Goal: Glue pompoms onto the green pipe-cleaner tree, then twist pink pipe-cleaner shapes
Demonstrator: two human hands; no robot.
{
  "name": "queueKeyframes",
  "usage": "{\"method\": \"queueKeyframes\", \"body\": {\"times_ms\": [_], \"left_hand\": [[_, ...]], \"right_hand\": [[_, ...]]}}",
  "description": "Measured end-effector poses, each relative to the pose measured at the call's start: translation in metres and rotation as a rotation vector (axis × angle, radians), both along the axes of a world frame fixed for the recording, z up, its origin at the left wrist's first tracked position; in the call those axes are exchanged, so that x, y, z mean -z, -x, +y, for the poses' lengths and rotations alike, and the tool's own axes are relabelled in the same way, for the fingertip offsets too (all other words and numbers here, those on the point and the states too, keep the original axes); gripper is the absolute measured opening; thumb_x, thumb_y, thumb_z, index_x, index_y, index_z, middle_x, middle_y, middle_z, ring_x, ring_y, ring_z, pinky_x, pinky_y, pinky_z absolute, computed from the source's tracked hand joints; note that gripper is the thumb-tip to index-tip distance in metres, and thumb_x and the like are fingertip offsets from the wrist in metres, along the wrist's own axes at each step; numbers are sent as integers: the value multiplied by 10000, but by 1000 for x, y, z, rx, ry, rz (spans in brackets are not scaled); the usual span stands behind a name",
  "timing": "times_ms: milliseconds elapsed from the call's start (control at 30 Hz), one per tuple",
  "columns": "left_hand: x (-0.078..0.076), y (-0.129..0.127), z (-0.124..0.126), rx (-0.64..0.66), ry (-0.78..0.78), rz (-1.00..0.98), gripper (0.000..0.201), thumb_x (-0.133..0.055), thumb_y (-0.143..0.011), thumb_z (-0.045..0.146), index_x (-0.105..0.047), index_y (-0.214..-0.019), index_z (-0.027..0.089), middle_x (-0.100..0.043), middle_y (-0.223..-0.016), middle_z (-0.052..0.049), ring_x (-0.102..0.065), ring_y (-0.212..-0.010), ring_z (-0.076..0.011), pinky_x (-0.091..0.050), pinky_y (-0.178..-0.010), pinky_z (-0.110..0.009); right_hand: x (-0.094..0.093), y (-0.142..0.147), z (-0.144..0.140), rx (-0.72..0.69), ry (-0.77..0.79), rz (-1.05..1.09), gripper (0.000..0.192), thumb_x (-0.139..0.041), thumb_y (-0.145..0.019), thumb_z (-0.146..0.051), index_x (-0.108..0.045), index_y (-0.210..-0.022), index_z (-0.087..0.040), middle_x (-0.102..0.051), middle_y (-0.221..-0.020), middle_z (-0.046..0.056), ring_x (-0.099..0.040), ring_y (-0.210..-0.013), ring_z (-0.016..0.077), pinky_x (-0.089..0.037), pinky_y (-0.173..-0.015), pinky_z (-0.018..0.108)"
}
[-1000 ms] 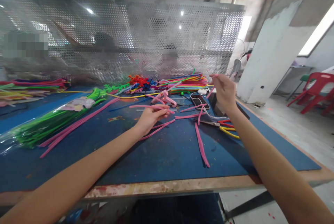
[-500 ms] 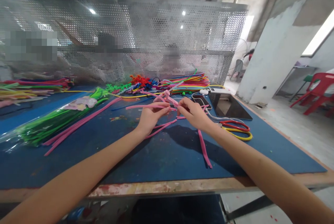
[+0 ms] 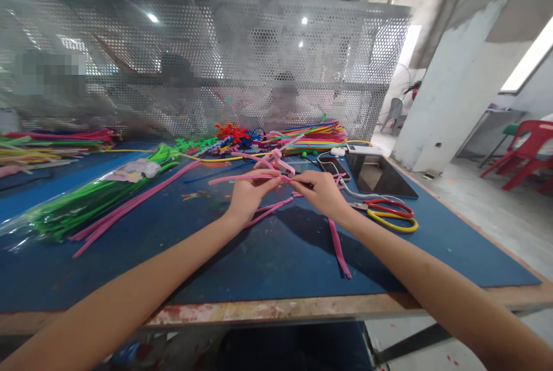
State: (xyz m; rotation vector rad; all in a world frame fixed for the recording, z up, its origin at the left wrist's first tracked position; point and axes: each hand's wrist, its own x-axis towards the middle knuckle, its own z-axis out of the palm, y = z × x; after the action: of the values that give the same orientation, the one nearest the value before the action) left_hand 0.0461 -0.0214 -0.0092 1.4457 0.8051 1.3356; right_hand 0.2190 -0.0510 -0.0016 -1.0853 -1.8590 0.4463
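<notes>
Both hands met over the middle of the tabletop, toward its far edge. The left hand pinched a pink pipe cleaner between thumb and fingers, its free length running out to the left above the blue mat. The right hand was closed on the same work from the other side, fingertips nearly touching the left hand's at a small pink twisted figure. Whether the right fingers gripped the stem or only pressed on it was hard to tell, since the knuckles hid the contact.

To do the twist well, the left pinch should probably sit close to the joint so the wire bends there and not along the stem, while the right hand turns in short, tight wraps and keeps the loose tail clear of the spare pink stems lying below toward the near edge.

A second earlier the right hand was lifted high near the far right of the mat, holding a pink end up in the air; it had since come down and joined the left. The red and yellow scissors, the phone and the green bundle by the left edge had not shifted.
</notes>
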Motion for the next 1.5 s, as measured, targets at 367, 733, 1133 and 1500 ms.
{"method": "queueKeyframes", "body": {"times_ms": [367, 733, 1133, 1500], "left_hand": [[-3, 21, 11, -359, -569, 307, 235, -741, -670, 282, -553, -794, 215, -595, -952, -42, -545, -1036, -224, -394, -974, -413], [-16, 19, -3, -35, -985, 1058, 264, -442, -905, 238, -672, -1007, 317, -698, -1028, 0, -565, -1093, -203, 0, -1122, -533], [-15, 15, -5, -61, -895, 1082, 233, -451, -876, 300, -684, -884, 282, -680, -905, -30, -577, -958, -221, 66, -1106, -532], [-20, 7, -15, -10, -776, 1046, 194, -482, -814, 271, -665, -796, 206, -682, -798, -47, -589, -810, -221, -295, -994, -449]], "right_hand": [[-4, -5, 6, -113, 519, 394, 273, -627, -635, -421, -606, -645, -150, -418, -496, -45, -290, -426, 59, -194, -417, 224], [-10, -3, -2, -286, 790, 510, 194, -711, -566, -283, -620, -585, -113, -458, -492, -37, -292, -418, 20, -131, -383, 192], [-11, -7, 3, -308, 939, 408, 198, -626, -639, -279, -522, -548, -137, -379, -494, -56, -241, -412, 24, -150, -358, 162], [3, 6, -4, -111, 375, 102, 153, -508, -709, -213, -447, -573, -180, -360, -514, -54, -304, -466, 70, -225, -449, 224]]}}
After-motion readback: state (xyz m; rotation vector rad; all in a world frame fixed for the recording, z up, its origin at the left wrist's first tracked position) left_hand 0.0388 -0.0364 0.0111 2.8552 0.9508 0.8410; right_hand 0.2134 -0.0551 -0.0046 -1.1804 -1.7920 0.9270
